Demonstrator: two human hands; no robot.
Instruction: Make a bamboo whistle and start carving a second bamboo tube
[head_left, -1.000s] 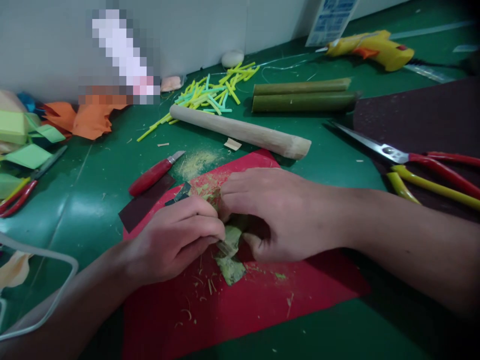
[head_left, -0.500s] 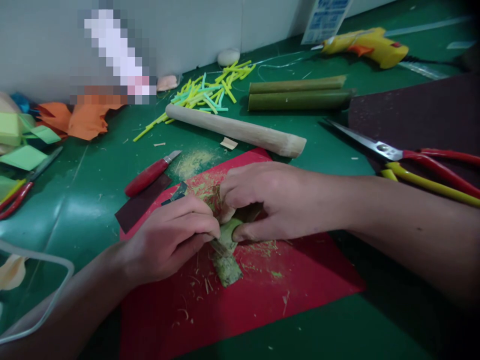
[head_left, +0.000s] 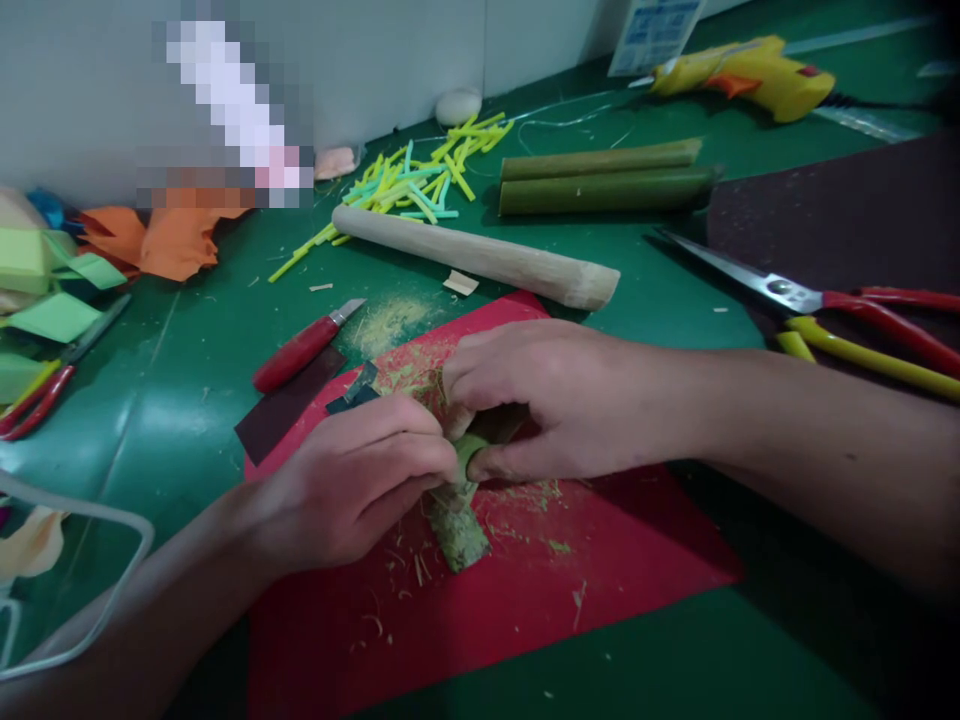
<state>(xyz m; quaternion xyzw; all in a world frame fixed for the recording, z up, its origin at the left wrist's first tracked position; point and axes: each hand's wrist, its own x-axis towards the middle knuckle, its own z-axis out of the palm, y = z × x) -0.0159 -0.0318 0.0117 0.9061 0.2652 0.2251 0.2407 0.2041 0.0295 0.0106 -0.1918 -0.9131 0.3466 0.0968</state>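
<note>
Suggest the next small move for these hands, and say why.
Perhaps a short rub of the green piece against the dusty strip: the right hand grips the piece, the left hand curls against it, and pale dust and shavings lie on the red sheet.

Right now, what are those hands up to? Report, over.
Right hand gripping greenish piece; left hand close against it, grip partly hidden. Red sheet underneath, littered with shavings. Red-handled knife nearby, not between them.

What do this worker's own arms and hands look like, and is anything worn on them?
The left hand and right hand are human and ungloved. The forearms are bare, with no sleeve, watch or bracelet in view.
</note>
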